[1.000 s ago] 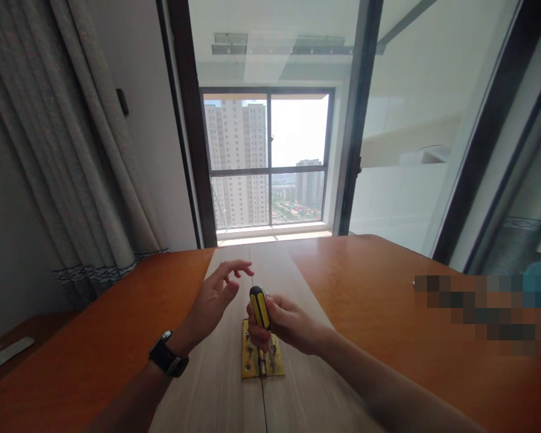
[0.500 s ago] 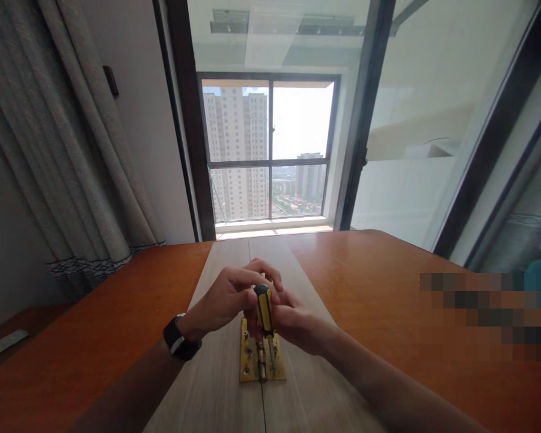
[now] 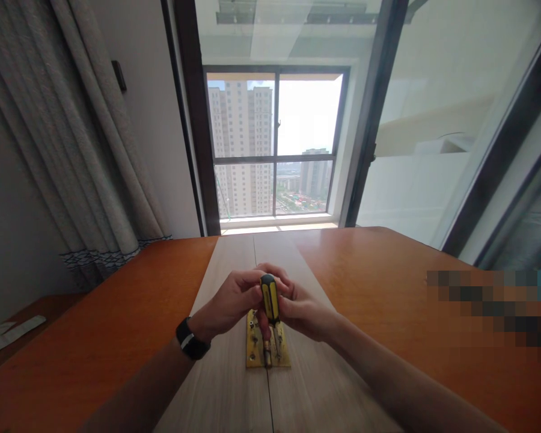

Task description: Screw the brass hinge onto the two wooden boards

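Note:
A screwdriver with a yellow and black handle (image 3: 269, 299) stands tilted over a brass hinge (image 3: 253, 347), its thin shaft reaching down toward the right leaf. My left hand (image 3: 232, 300), with a black watch on the wrist, has its thumb and fingers closed at the handle's left side. From the right, my right hand (image 3: 305, 311) grips the same handle, fingers curled behind it. One finger points down onto the hinge's upper part; whose it is I cannot tell. The hinge lies open across the seam of two pale wooden boards (image 3: 220, 385), with small screws on its leaves.
The boards lie on an orange-brown table (image 3: 379, 282). Grey curtains (image 3: 85, 150) hang at the left, and a dark-framed window (image 3: 277, 159) is beyond the far edge. White strips (image 3: 15, 337) lie at the lower left. A blurred-out patch (image 3: 491, 307) covers the right side.
The view has shifted a little, so hands and hinge appear slightly further right and higher. Both hands stay on the screwdriver, which keeps about the same tilt.

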A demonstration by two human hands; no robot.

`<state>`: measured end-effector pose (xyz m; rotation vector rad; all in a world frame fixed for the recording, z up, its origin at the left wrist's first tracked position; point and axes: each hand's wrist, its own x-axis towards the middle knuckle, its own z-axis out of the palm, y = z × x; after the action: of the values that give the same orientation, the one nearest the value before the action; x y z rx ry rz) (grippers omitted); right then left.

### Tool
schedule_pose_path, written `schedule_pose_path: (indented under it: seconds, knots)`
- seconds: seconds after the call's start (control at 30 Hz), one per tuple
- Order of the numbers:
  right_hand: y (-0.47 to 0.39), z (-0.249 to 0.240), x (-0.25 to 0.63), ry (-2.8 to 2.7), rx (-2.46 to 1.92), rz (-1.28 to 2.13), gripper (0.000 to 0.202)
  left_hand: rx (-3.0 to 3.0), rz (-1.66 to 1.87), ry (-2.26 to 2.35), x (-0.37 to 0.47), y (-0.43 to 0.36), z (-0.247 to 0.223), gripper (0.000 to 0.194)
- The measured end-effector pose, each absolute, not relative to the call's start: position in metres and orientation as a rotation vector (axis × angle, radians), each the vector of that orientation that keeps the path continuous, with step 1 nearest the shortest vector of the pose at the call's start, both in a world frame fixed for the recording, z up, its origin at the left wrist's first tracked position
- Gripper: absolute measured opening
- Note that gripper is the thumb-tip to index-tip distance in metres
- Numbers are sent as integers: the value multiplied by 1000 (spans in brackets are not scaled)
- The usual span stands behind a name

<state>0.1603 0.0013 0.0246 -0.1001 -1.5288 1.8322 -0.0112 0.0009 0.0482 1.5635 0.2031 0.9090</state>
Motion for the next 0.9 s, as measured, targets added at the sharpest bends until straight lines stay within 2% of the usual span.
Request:
schedule_pose_path:
  seconds: [0.3,0.43,0.6,0.77,0.9]
  knots:
    - [-1,29,159,-1443,-200,1760,44,1582,1059,161,-7,0,53,33]
    - [2,25,161,-1450,-287,1729,40,1580,1093,138,-5,-1,53,31]
    - [2,24,161,-1472,-278,1704,43,1628,1041,198,-8,-2,51,39]
    - [0,26,159,-1456,-301,1722,43,1599,1036,150,-10,0,49,34]
    - [-3,26,157,-1452,-308,1727,51,1602,1065,213,-10,2,51,37]
